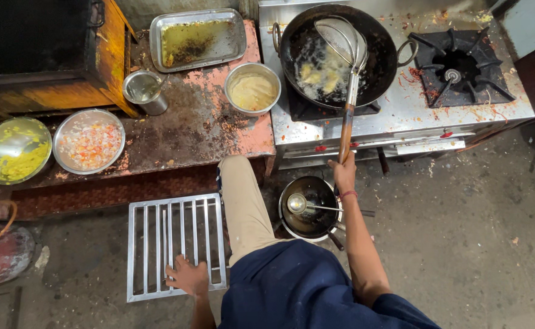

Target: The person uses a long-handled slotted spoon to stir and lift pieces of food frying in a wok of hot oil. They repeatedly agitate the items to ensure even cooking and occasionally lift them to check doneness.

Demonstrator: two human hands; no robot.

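**One hand on the rack, one on the skimmer**

At far left on the desk (182, 131) sit a steel bowl of yellow mash (13, 150) and a steel bowl of chopped white and orange bits (89, 141). Behind them stand a steel cup (144, 90) and a greasy steel tray (197, 38), with a bowl of pale batter (253, 89) just right of the cup.

On the floor below, the left hand (187, 275) rests flat, fingers spread, on the near edge of a steel slatted rack (176, 245); its grip is apart, clamped on nothing.

Right of the bent knee, a dark pot (311, 208) on the floor holds a ladle (299, 203). Above it the right hand (344, 173) has its grip closed round the wooden handle of a mesh skimmer (339, 38), whose head lies over the black wok (338, 55) on the stove (401, 106), where pale pieces fry in oil. At far right is an unlit burner (455, 68).
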